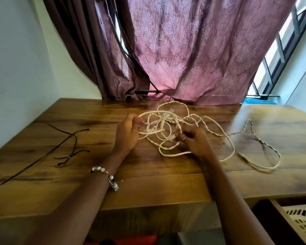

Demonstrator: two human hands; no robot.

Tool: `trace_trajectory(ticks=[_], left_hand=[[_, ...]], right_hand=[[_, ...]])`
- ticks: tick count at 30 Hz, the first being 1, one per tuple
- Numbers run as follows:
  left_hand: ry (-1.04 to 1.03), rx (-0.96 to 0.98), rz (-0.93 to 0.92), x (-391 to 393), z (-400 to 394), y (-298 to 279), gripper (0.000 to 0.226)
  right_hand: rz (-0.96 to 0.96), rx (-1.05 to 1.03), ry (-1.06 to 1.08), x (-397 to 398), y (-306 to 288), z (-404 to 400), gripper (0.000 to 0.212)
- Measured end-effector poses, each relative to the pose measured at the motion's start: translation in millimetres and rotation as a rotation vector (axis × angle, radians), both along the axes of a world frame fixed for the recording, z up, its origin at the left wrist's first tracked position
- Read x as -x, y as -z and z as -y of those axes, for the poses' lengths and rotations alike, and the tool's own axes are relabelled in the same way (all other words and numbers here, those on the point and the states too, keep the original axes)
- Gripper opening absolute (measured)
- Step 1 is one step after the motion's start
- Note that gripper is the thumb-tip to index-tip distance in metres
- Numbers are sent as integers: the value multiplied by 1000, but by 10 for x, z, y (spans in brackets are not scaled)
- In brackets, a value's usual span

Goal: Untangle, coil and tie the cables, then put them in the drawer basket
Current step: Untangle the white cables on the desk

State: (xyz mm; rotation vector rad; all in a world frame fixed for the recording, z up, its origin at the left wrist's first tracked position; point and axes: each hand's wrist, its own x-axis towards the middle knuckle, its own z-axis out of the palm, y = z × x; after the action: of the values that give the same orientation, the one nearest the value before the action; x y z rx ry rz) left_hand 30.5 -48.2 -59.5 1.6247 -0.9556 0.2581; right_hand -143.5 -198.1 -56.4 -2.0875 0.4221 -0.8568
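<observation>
Cream cables [166, 131]: tangle mid-table [78, 191], between your hands. Left hand [128, 134] pinches a strand; right hand [194, 140] curls on loops. Free tail runs rightward, nearer your right.

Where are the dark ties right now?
In the head view the dark ties lie loose on the wooden table, left of the left hand and apart from the cream cable tangle.

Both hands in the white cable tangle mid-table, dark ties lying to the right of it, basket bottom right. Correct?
Not quite: the head view shows the dark ties to the left of the cable tangle, not the right. The left hand and right hand are in it, and the basket is bottom right.
</observation>
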Motion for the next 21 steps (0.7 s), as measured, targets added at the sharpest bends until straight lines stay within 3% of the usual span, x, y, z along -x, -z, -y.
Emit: trace_trajectory(ticks=[6, 11, 16, 19, 21], left_hand=[[39, 308, -530, -54, -52, -119, 27], [98, 291, -682, -3, -82, -125, 27], [120, 274, -673, 0, -177, -112, 23], [91, 235, -633, 40, -203, -113, 24], [82, 231, -672, 50, -184, -109, 24]], right_hand=[[361, -128, 280, 46, -83, 182, 21], [452, -92, 402, 94, -81, 114, 11], [779, -581, 260, 169, -202, 38, 18], [996, -986, 95, 277, -233, 93, 30], [1085, -1127, -39, 319, -206, 121, 26]])
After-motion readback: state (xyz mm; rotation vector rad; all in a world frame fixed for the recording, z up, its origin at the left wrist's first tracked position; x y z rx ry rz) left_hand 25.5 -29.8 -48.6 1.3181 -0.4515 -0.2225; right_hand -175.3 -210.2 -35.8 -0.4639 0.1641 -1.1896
